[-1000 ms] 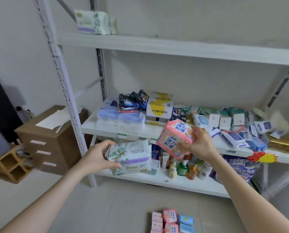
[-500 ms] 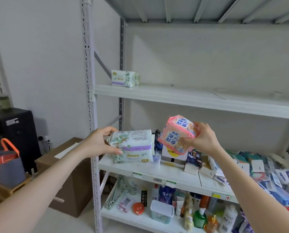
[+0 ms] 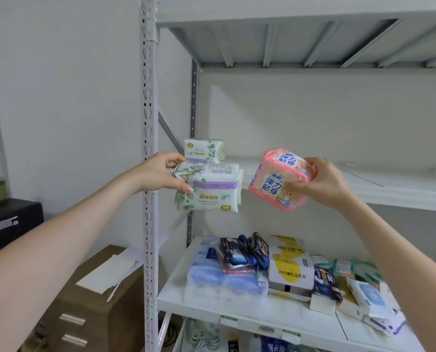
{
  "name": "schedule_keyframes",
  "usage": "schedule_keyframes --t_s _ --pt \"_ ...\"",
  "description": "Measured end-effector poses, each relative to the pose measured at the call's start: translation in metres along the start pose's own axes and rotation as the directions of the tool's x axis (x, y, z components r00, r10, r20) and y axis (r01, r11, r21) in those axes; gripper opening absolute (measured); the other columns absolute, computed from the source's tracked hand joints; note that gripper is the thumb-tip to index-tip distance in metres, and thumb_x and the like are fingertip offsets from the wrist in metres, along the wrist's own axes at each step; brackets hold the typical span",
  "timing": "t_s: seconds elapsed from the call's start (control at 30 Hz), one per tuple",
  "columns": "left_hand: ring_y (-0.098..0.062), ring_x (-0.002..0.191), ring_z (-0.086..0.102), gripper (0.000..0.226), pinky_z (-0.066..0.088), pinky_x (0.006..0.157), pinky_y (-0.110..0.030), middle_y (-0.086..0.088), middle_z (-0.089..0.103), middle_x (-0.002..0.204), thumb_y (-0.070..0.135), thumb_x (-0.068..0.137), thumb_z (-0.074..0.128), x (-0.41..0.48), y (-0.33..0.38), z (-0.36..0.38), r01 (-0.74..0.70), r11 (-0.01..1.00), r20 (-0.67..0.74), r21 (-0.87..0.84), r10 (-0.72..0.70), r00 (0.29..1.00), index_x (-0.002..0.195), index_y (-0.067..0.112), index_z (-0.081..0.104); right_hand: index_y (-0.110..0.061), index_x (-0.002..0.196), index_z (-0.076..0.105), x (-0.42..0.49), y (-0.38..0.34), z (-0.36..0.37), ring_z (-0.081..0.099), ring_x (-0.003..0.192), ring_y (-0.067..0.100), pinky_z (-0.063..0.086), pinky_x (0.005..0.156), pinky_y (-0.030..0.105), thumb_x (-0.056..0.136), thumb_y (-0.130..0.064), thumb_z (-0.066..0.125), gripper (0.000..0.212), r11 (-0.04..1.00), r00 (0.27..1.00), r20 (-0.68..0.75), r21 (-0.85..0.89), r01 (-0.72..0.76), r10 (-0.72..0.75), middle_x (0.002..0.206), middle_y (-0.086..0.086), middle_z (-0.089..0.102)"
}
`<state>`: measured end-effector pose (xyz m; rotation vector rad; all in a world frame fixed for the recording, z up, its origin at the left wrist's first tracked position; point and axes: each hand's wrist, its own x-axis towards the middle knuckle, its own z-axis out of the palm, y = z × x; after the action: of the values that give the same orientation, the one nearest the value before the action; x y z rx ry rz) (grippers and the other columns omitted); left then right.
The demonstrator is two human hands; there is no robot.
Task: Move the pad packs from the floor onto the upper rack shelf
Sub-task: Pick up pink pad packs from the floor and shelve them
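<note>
White leaf-patterned pack (image 3: 208,186) with purple band; pink pack (image 3: 279,180); white rack shelf (image 3: 389,186).

I read 弹力贴身 twice on the pink pack (image 3: 279,181). At its nine o'clock, the white-green pack (image 3: 206,189) shows 275 and 10, printed upside down. At my five o'clock, the yellow-white box (image 3: 289,265) reads 片仔癀饮品系列.

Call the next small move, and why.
Probably push the left hand forward and set its white pack on the upper shelf beside the matching pack already there; it hangs at shelf height just in front, not yet resting.
</note>
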<state>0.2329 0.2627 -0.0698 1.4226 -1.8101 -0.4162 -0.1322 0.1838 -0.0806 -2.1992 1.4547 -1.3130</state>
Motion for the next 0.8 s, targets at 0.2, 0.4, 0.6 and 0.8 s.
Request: schedule_keyframes --t_s 0.2,0.4,0.6,0.8 --pt "-0.007 0.098 0.068 0.055 0.058 0.081 -0.026 0.013 0.069 0.108 0.013 0.065 0.088 0.062 -0.016 -0.034 0.002 0.999 -0.013 -0.040 -0.003 1.000 0.113 0.020 0.062 -0.022 0.090 0.065 0.053 -0.025 0.010 0.065 0.077 0.013 0.051 0.063 0.027 0.062 -0.024 0.086 0.035 0.998 0.997 -0.027 -0.002 0.071 -0.071 0.085 -0.004 0.069" --pt "-0.009 0.096 0.069 0.056 0.059 0.082 -0.031 0.012 0.069 0.108 0.014 0.065 0.089 0.120 -0.048 -0.063 0.023 0.999 0.008 -0.023 -0.023 1.000 0.114 0.020 0.062 -0.032 0.077 0.057 0.109 -0.038 0.040 0.065 0.076 0.008 0.051 0.063 0.027 0.065 -0.020 0.086 0.033 0.994 0.994 -0.024 -0.006 0.108 -0.108 0.082 -0.009 0.067" --pt "-0.015 0.099 0.070 0.059 0.059 0.085 -0.039 0.005 0.071 0.108 0.014 0.064 0.089 0.180 -0.084 -0.076 0.026 0.999 0.048 -0.030 -0.025 0.999 0.115 0.017 0.062 -0.033 0.084 0.059 0.157 -0.034 0.076 0.066 0.076 0.007 0.051 0.061 0.026 0.064 -0.026 0.087 0.034 0.994 0.992 -0.071 0.021 0.103 -0.102 0.084 -0.011 0.068" --pt "-0.015 0.098 0.070 0.055 0.059 0.084 -0.038 0.006 0.071 0.108 0.014 0.064 0.089 0.223 -0.105 -0.074 0.031 0.999 0.103 -0.034 -0.027 0.994 0.111 0.021 0.062 -0.032 0.094 0.061 0.183 -0.024 0.095 0.068 0.081 0.011 0.057 0.072 0.035 0.061 -0.029 0.088 0.042 0.998 0.996 -0.075 0.021 0.059 -0.057 0.089 -0.010 0.070"
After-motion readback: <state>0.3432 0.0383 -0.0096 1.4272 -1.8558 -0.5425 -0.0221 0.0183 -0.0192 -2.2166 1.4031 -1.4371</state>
